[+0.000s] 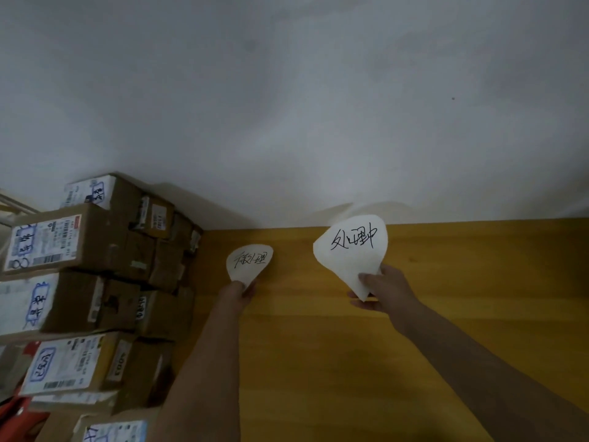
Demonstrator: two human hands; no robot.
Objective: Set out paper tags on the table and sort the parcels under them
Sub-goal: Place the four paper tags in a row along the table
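Observation:
Two white paper tags with black handwriting are over the far part of the wooden table (350,362). My left hand (239,290) pinches the lower corner of the smaller tag (250,261), which lies low near the table's back left. My right hand (384,290) grips the larger tag (352,250) by its bottom point, lifted and tilted up near the wall. A stack of brown cardboard parcels (95,282) with white shipping labels fills the left side of the table.
A plain white wall (302,106) runs along the table's back edge. Something red (16,416) shows at the lower left beside the parcels. Bare wood stretches to the right of my right arm.

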